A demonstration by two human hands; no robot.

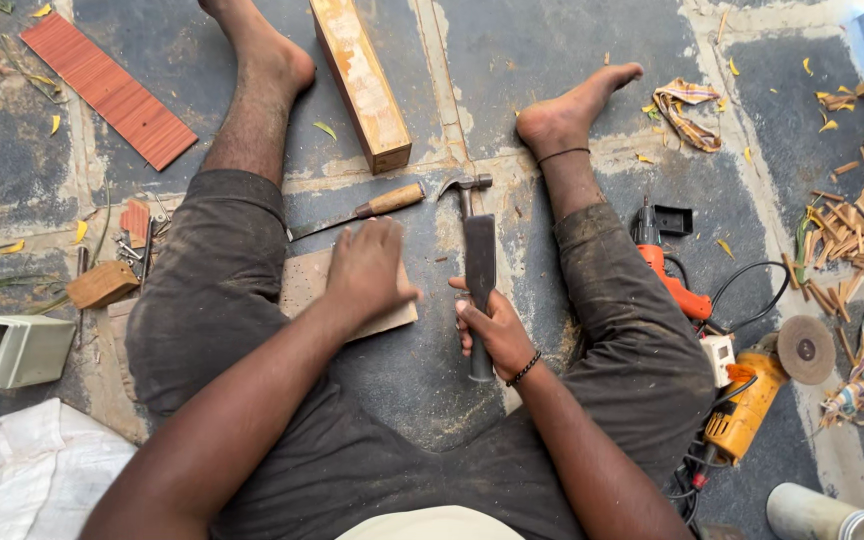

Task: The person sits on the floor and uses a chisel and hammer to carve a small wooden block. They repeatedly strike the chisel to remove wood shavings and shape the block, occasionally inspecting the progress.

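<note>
- Sitting on the floor with legs spread, the person seems to be at a woodworking step: preparing a flat wooden board for chiselling, I judge.
- On the left, the left hand lies palm down on the board, fingers close together and slightly curled, pressing it to the floor between the legs; it grips nothing.
- Just beyond this hand, a chisel with a wooden handle lies on the floor, untouched.
- To the right, the right hand is clamped around the handle of a claw hammer, whose head points away, far from the body.
- As I see it, the next move calls for the left hand to take the chisel while the board stays steady.
- Farther right, an orange drill and a yellow grinder lie beside the leg.
</note>
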